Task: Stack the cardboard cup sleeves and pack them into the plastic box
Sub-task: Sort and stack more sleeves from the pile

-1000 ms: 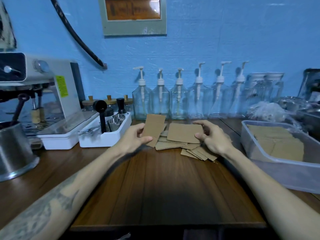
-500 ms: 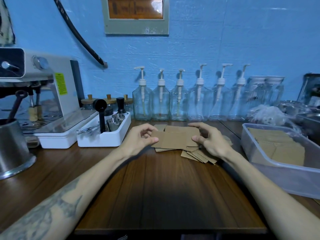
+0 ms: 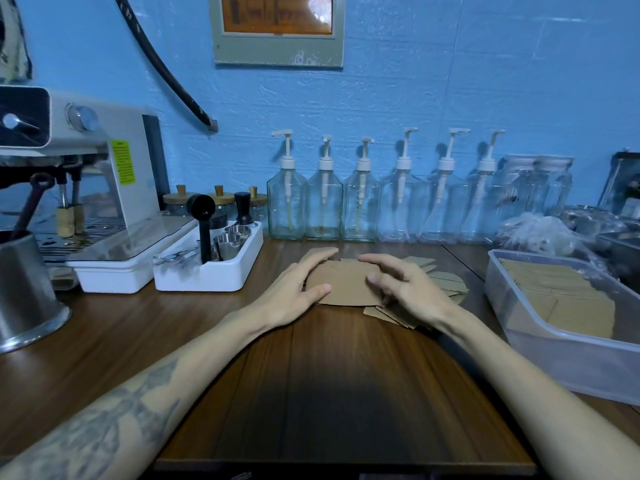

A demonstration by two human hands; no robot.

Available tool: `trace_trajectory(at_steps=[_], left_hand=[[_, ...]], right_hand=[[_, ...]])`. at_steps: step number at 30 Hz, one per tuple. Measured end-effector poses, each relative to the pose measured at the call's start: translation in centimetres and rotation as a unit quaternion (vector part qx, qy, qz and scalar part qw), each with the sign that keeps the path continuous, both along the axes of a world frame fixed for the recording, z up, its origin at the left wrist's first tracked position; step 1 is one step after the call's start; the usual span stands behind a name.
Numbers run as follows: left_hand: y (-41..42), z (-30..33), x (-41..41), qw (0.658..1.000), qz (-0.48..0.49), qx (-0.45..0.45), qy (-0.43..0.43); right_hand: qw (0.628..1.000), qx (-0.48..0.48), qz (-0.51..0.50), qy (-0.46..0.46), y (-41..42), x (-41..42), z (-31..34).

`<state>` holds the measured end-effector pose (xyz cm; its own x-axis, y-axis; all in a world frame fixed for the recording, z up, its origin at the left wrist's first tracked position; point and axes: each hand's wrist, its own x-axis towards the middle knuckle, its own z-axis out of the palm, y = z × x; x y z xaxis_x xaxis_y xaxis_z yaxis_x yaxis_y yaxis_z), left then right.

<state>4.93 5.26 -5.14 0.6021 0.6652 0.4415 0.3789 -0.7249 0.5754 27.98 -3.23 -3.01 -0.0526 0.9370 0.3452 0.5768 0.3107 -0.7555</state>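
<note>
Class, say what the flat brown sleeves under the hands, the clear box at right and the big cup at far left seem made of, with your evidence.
Flat brown sleeves: cardboard, matte, thin cut edges. Clear box: likely plastic, cloudy translucent walls showing sleeves inside. Big cup: apparently steel, grey brushed sheen, shiny rim.

arms: 2, bare, no sleeves | left forearm [image 3: 114, 420]: dark tattoo

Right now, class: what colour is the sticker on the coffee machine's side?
Bright yellow-green sticker on the white coffee machine; head view.
</note>
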Motion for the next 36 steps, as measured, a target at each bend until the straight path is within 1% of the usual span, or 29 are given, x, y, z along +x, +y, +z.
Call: trace_trajectory(at_steps=[3, 6, 11, 16, 18, 20, 23, 25, 29, 32, 34, 36], left_hand=[[0.0, 0.0, -0.1, 1.0, -0.011, 0.0, -0.005], [-0.1, 0.0, 0.0, 1.0, -0.011, 0.014, -0.014], [0.0, 0.1, 0.0, 0.999, -0.009, 0.011, -0.032], [1.3, 0.5, -1.1, 0.998, 0.01, -0.028, -0.061], [2.2, 0.5, -1.9, 0.997, 0.029, -0.05, -0.051], [3.0, 0.7, -2.4, 0.995, 0.064, -0.062, -0.034], [4.6, 0.9, -2.2, 0.99, 0.139, -0.038, -0.003], [6.1, 0.9, -1.4, 0.982, 0.183, -0.038, 0.03], [8.2, 1.2, 1.5, 0.965, 0.232, -0.049, 0.114], [9.0, 1.3, 3.9, 0.944, 0.277, -0.052, 0.169], [9.7, 1.3, 4.9, 0.932, 0.298, -0.059, 0.199], [10.4, 1.7, 5.4, 0.926, 0.302, -0.068, 0.216]], right_hand=[[0.999, 0.019, -0.001, -0.037, 0.3, -0.1, -0.5], [0.998, 0.029, -0.015, -0.049, 0.8, -0.1, -0.9], [0.998, 0.039, -0.023, -0.044, 0.8, -0.1, -0.9], [0.999, 0.035, -0.033, 0.001, 0.9, 0.7, -0.3], [0.998, 0.042, -0.049, 0.005, 0.7, 1.1, 0.0], [0.997, 0.045, -0.067, 0.005, 0.6, 1.7, 0.2], [0.994, 0.039, -0.099, -0.006, 0.3, 2.6, 0.5], [0.992, 0.03, -0.124, -0.02, 0.2, 3.2, 0.5], [0.99, 0.03, -0.14, -0.011, 0.2, 3.8, 0.5], [0.989, 0.03, -0.142, -0.026, 0.5, 4.1, 0.2], [0.988, 0.032, -0.147, -0.037, 0.4, 4.0, 0.2], [0.987, 0.035, -0.151, -0.04, 0.6, 4.0, 0.1]])
